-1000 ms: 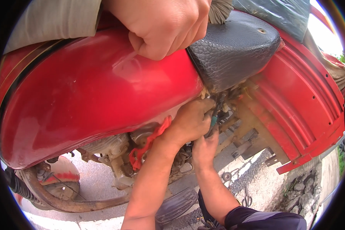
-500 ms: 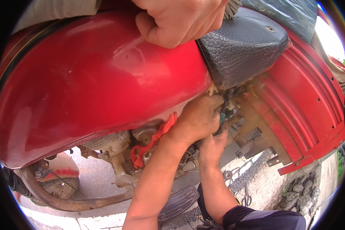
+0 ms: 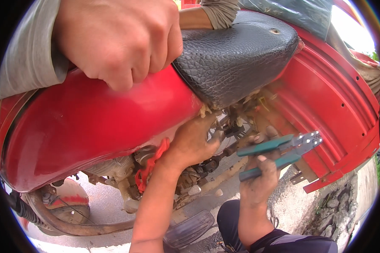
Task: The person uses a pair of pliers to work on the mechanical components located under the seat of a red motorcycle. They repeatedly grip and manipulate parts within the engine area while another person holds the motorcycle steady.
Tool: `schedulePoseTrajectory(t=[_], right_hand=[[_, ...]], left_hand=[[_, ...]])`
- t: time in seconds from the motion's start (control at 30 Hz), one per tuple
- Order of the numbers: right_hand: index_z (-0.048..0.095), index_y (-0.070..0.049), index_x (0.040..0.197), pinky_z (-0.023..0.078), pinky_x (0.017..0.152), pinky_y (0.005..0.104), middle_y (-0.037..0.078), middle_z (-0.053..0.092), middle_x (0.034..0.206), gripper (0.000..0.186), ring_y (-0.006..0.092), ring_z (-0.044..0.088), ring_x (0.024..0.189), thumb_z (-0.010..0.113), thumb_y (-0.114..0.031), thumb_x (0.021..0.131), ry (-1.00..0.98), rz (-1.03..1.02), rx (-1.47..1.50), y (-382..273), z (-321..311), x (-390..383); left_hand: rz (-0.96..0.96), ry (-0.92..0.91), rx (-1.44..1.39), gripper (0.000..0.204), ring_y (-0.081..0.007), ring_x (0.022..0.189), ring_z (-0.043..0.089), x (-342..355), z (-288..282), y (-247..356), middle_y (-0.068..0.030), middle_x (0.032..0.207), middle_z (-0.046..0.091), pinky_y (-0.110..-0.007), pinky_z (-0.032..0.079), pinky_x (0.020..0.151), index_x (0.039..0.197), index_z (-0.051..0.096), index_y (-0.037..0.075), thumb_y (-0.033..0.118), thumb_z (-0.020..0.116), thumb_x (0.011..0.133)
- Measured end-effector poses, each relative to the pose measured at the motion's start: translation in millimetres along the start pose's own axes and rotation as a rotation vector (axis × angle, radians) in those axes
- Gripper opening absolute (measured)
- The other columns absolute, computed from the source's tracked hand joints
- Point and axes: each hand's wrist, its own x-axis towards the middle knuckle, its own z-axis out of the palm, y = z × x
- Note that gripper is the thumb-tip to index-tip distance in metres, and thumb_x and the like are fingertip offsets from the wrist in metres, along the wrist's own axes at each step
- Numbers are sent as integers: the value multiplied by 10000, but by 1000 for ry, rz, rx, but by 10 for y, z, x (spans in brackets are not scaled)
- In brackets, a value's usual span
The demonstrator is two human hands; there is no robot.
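My right hand (image 3: 264, 177) grips a pair of green-handled pliers (image 3: 288, 152), whose handles are spread and whose riveted metal jaws point right, over the red fender. My left hand (image 3: 195, 143) reaches in under the seat, beside the tank's lower rear edge. Its fingers are curled by the dark wiring (image 3: 231, 126), and what they hold is too small to make out. A red cloth (image 3: 150, 168) hangs over the engine (image 3: 122, 168) left of that wrist. The black seat (image 3: 245, 55) and red fuel tank (image 3: 93, 122) stand above my hands.
Another person's closed hand (image 3: 122, 38), grey-sleeved, is over the tank. The ribbed red fender (image 3: 325, 105) rises at right. Below are a curved metal bar (image 3: 84, 227), a black footrest pad (image 3: 189, 230) and broken stones (image 3: 333, 211).
My right hand has drawn the pliers out from under the seat, to the right. My left hand stays by the wiring. The other person's hand looms larger, further left.
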Motion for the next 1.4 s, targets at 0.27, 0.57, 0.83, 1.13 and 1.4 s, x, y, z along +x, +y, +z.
schedulePoseTrajectory(t=[0.27,0.57,0.83,1.13,1.4], right_hand=[[406,37,1497,495,846,315,155,622,1238,671,209,619,1083,589,-168,884,-389,427,-109,198,-454,-233],[178,-2,1608,565,977,514,248,499,1459,804,372,562,1309,574,-122,918,-590,806,123,358,-803,-402],[216,-4,1597,560,925,424,218,516,1439,798,308,582,1270,618,-173,929,-720,703,2,408,-1050,-381],[463,0,1419,489,630,276,120,675,1007,549,172,659,786,598,-153,909,-570,812,-154,197,-1108,-505],[275,-4,1589,553,961,441,219,563,1397,730,307,652,1136,626,-193,977,-711,849,210,-215,-1119,-224]], left_hand=[[-100,-13,-13,317,-365,1005,704,-10,9,15,-190,1088,738,-417,545,887,1211,690,43,133,654,909],[204,262,-81,110,-246,885,747,-81,59,73,-121,969,771,-337,583,774,952,762,14,55,763,850],[284,327,-86,108,-238,757,711,-279,-37,246,-97,858,724,-342,554,664,917,721,38,26,774,824],[196,294,271,241,-313,822,708,-507,181,45,-111,946,731,-401,572,697,1056,704,54,-15,732,826],[322,238,563,410,-343,868,684,-295,267,-8,-116,1005,680,-430,585,728,1142,719,75,-85,699,765]])
